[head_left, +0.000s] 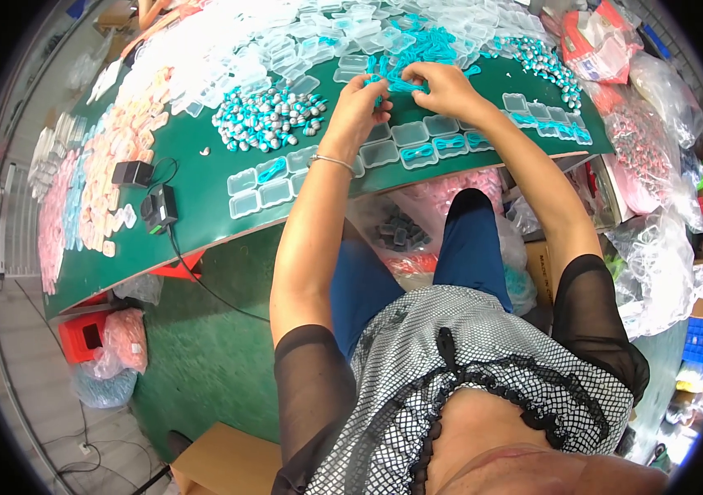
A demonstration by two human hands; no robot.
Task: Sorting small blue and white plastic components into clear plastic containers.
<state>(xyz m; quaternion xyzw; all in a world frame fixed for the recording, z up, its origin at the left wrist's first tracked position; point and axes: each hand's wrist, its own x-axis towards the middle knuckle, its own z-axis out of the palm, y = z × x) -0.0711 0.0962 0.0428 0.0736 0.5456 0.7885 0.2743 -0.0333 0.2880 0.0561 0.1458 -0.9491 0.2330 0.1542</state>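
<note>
Both hands are working at the twelve o'clock edge of the view, fingers pinched narrow on a tangle of teal cords (405,82) lying on the green table (203,186). The left hand (361,101) is curling its fingertips down onto the strands, and the right hand (442,87) is nipping the same bunch just beside it; whether each hand is truly gripping a single cord is hard to tell at this size, though the fingers seem to be closing on them. A thin bracelet (333,161) is circling the left wrist.

Just toward six o'clock of the hands, small clear plastic cases (409,134) are sitting in rows, some already holding teal loops. At nine o'clock of the hands a heap of silver-and-teal earbuds (267,117) is resting on the mat. Further toward nine o'clock, a black adapter (159,208) with its cable is lying near pink and peach cases (108,177). At three o'clock, clear bags (657,165) are piling beside the table.
</note>
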